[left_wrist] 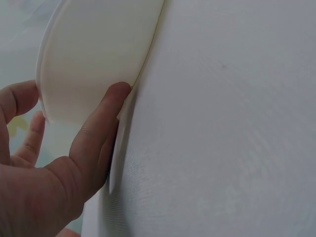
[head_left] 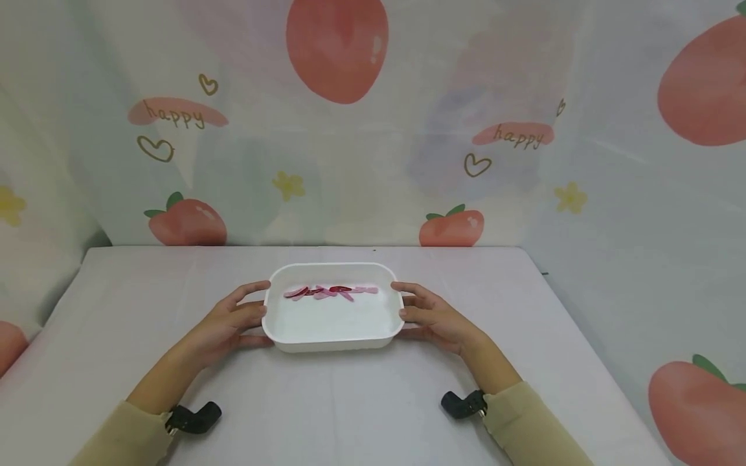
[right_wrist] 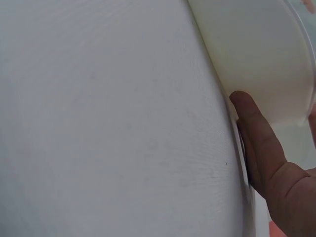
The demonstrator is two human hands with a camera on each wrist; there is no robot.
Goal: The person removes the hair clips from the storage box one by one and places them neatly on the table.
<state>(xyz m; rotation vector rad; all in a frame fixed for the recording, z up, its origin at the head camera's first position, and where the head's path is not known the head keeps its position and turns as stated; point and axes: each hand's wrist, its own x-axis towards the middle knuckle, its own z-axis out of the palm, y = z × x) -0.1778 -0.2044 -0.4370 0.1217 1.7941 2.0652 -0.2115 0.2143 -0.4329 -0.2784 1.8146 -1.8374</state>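
Note:
A white rectangular tray [head_left: 333,323] with rounded corners is on the table between both hands. Inside it, several slender pink and red pieces [head_left: 331,293], shaped like snap hair clips, form a loose row across the far half. My left hand [head_left: 230,321] grips the tray's left end, fingers at the rim and thumb low on the side wall. The right hand [head_left: 434,318] holds the right end the same way. In the left wrist view the thumb [left_wrist: 101,126] presses low against the wall; the right wrist view shows the other thumb [right_wrist: 259,133] there too.
A white cloth covers the table [head_left: 326,414]. Behind it and at both sides hangs a curtain [head_left: 373,149] printed with peaches, hearts and "happy". Each wrist carries a black curved device [head_left: 198,418] beside a beige sleeve [head_left: 125,437].

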